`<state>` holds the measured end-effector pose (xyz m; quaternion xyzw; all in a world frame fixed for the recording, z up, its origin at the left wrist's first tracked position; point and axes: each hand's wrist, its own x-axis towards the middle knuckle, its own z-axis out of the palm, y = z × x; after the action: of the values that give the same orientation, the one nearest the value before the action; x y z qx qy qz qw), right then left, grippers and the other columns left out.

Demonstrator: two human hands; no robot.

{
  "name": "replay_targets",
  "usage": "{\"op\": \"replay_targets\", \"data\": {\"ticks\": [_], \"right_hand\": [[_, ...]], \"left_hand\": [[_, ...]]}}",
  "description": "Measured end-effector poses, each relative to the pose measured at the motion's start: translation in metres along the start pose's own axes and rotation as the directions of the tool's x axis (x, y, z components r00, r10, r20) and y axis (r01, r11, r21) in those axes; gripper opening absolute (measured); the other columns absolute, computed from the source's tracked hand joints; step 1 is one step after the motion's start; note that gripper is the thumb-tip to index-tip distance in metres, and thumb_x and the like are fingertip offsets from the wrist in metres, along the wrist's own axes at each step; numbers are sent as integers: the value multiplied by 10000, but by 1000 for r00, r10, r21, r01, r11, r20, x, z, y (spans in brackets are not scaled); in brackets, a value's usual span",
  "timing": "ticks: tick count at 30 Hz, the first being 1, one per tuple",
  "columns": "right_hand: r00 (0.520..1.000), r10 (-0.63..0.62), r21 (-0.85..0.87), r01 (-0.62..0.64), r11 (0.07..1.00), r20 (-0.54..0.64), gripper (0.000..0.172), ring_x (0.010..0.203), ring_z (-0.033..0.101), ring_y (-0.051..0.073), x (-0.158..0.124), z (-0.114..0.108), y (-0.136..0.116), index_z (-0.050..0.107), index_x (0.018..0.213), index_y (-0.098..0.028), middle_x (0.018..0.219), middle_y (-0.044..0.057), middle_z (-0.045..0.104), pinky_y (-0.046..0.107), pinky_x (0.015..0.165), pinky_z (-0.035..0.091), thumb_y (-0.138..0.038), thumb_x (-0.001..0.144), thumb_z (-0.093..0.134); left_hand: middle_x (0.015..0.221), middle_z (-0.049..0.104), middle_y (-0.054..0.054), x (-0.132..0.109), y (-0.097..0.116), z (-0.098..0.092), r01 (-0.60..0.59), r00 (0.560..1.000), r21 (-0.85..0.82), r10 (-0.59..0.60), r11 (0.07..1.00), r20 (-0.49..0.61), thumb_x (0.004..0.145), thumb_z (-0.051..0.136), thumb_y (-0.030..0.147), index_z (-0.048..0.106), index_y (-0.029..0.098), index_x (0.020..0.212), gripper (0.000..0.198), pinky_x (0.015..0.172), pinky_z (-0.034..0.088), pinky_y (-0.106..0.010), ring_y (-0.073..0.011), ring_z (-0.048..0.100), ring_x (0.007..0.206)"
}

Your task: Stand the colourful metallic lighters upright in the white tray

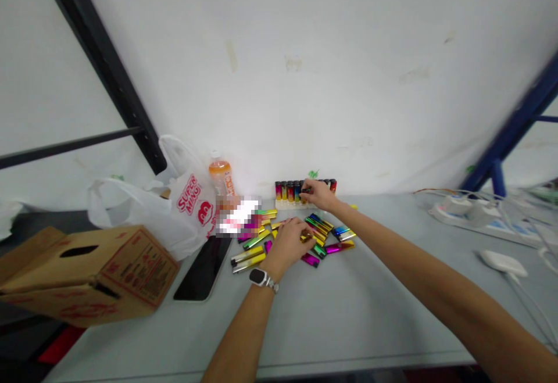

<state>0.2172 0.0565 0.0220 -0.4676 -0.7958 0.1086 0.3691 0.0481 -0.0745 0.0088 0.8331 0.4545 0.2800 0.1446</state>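
Note:
Shiny multicoloured lighters (320, 225) lie loosely in a pile on the grey table. Behind them, a row of upright lighters (290, 190) stands in a pale holder (285, 204) close to the wall. My right hand (320, 195) is at this row, its fingers pinched around the top of a dark lighter (306, 193). Lower down, my left hand (293, 242), with a watch on its wrist, rests over the pile. Its fingers are curled onto a yellow lighter (307, 238), which they partly hide.
To the left are a cardboard box (131, 267), a white plastic bag (174, 214), a black phone (204, 269) and an orange-labelled bottle (221, 176). A power strip (483, 220) with cables and a white charger (503, 262) lie at the right. The wall (305, 81) bounds the back.

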Motion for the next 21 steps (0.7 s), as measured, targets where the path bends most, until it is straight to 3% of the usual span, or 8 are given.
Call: {"op": "replay_targets", "data": {"ticks": [4, 9, 12, 15, 18, 21], "right_hand": [[997, -32, -84, 25, 996, -73, 123, 700, 550, 141, -1, -2, -6, 699, 894, -151, 858, 52, 624, 265, 718, 433, -246, 838, 647], [984, 11, -92, -28, 995, -181, 150, 733, 560, 157, -12, 3, -8, 657, 980, -154, 855, 45, 639, 265, 728, 434, -222, 854, 612], [987, 2, -131, -23, 991, -163, 87, 782, 566, 169, -16, 5, -9, 647, 889, -170, 855, 44, 636, 271, 755, 429, -224, 869, 581], [987, -21, -216, -14, 976, -161, 143, 913, 569, 193, -19, 4, -12, 665, 878, -185, 945, 70, 619, 290, 826, 430, -251, 901, 540], [986, -6, -262, -39, 964, -168, 217, 948, 568, 198, -25, -2, -17, 688, 964, -193, 1057, 95, 562, 302, 848, 448, -305, 926, 507], [990, 3, -259, -40, 965, -144, 314, 946, 578, 195, -39, -10, -23, 629, 1181, -183, 1158, 117, 520, 314, 878, 455, -294, 908, 522]], "left_hand": [[897, 638, -50, 0, 0, 0, 4, 1000, 9, -4, 1000, 2, 786, 697, 255, 696, 211, 848, 77, 866, 423, -384, -239, 581, 926], [898, 635, -57, 2, -1, 2, -1, 1000, 13, 1, 1000, -5, 795, 684, 269, 700, 208, 830, 72, 845, 431, -375, -236, 579, 912], [884, 631, -55, 3, -2, 2, -10, 1000, 12, 10, 1000, -15, 800, 677, 281, 697, 205, 816, 81, 842, 437, -368, -221, 580, 884], [874, 629, -53, 3, -2, 3, 2, 1000, 18, -1, 1000, -11, 808, 664, 286, 700, 203, 823, 92, 827, 445, -360, -213, 581, 862], [867, 629, -54, 3, -3, 4, 1, 1000, 22, -1, 1000, -24, 813, 659, 290, 700, 203, 817, 96, 826, 447, -366, -216, 583, 853], [870, 630, -58, 3, -5, 6, -14, 999, 23, 15, 1000, -43, 830, 637, 289, 697, 201, 811, 108, 833, 443, -375, -220, 584, 856]]}}
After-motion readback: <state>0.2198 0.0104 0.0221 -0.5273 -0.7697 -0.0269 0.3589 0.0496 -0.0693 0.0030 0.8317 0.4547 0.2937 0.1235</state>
